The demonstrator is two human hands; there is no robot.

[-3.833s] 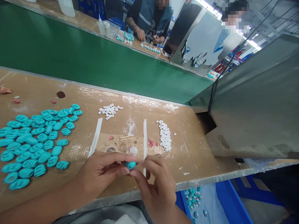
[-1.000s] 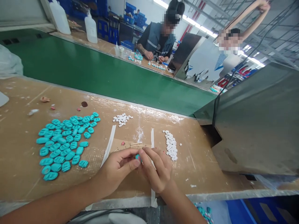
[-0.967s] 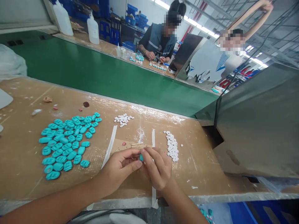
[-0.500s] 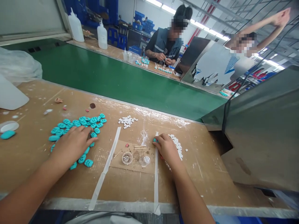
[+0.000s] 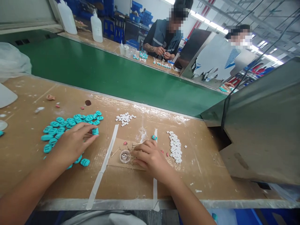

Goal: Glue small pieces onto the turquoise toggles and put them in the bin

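My left hand pinches a teal oval piece with slots in it, between thumb and fingertips. Beneath and around that hand spreads a pile of similar teal pieces. My right hand is closed at the small clear cup, its fingertips on a thin stick whose far end dips into the cup. Just beyond the right hand, a single teal piece rests on the right tape strip. My right hand hides part of the cardboard sheet.
Small white pieces lie in a far cluster and a right-hand cluster. Beyond the table runs a green belt. A metal cabinet bounds the right side. Across the belt, a person handles small pieces.
My right hand has let go of the teal piece by the tape and moved left to the stick in the cup. My left hand has picked a teal piece from the pile.
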